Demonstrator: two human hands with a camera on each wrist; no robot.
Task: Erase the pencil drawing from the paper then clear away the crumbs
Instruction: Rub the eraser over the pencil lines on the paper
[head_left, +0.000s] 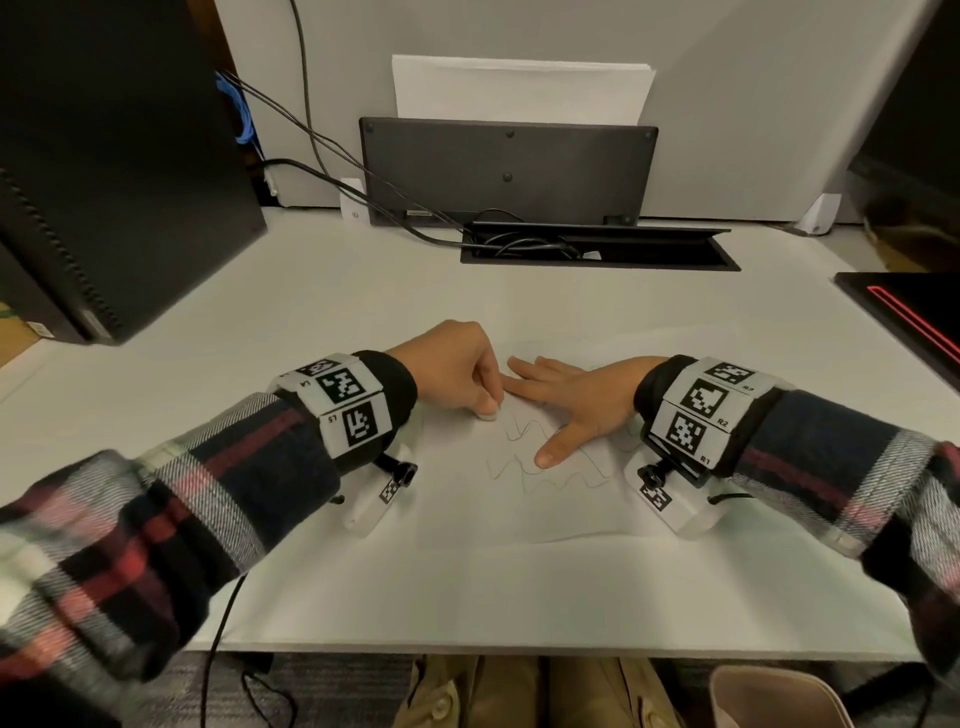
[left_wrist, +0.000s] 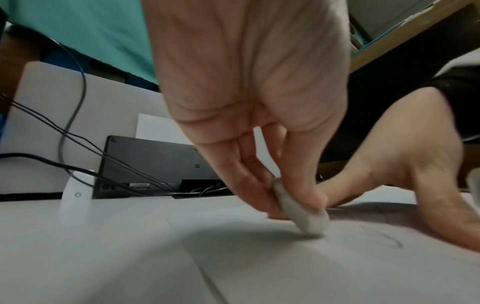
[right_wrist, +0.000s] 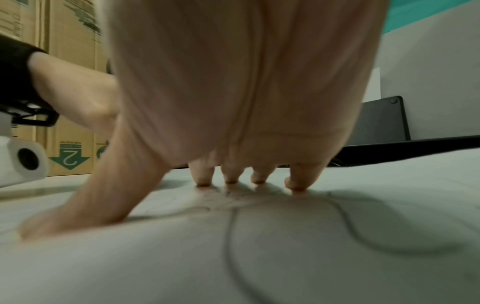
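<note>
A white sheet of paper (head_left: 519, 514) lies on the desk with a wavy pencil drawing (head_left: 524, 457) near its middle. My left hand (head_left: 457, 374) pinches a small grey-white eraser (head_left: 491, 414) (left_wrist: 301, 214) between thumb and fingers, its tip pressed on the paper at the drawing's left end. My right hand (head_left: 566, 400) lies flat on the paper with straight spread fingers (right_wrist: 228, 174) and thumb (right_wrist: 85, 205) pressing on the pencil lines (right_wrist: 231, 236). The two hands nearly touch at the fingertips.
A black computer tower (head_left: 104, 182) stands at the left, a dark panel (head_left: 509, 171) with a stack of white paper (head_left: 519, 88) at the back, and a cable slot (head_left: 597, 249) with wires behind the sheet. A black device (head_left: 909, 317) sits at the right edge.
</note>
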